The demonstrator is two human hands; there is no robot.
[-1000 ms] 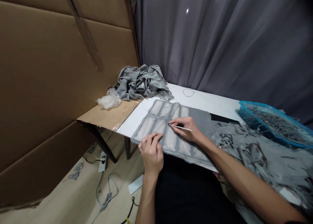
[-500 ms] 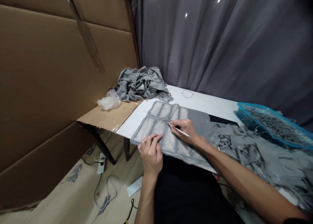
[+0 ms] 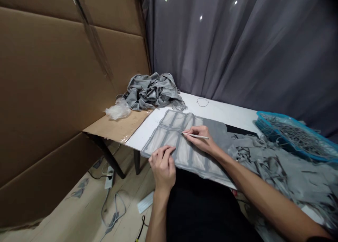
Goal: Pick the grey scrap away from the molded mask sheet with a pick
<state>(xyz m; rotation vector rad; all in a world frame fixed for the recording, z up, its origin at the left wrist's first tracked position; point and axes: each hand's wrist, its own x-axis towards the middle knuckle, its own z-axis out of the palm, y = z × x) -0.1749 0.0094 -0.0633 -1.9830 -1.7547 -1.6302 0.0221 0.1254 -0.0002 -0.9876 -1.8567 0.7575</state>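
A grey fabric panel with rows of sheer mesh pockets (image 3: 160, 138) lies flat across the white table near its front edge. My left hand (image 3: 164, 163) is closed at the panel's front left edge, its bent fingers pressing on the cloth. In my right hand (image 3: 199, 136) is a thin white pen-like tool (image 3: 201, 136), pinched much as one holds a pencil. Its tip touches the panel near the grey seam between the pocket rows; the exact kind of tool does not show.
Crumpled grey fabric pieces (image 3: 153, 90) and a clear plastic bag (image 3: 118, 110) sit at the back left. To the right stands a blue basket (image 3: 269, 122) of grey cords, beside spread grey fabric (image 3: 295, 171). A cardboard wall (image 3: 66, 76) bounds the left.
The white tool's rear end has swung up and to the right, while its tip stays at nearly the same spot. My left hand has hardly moved.
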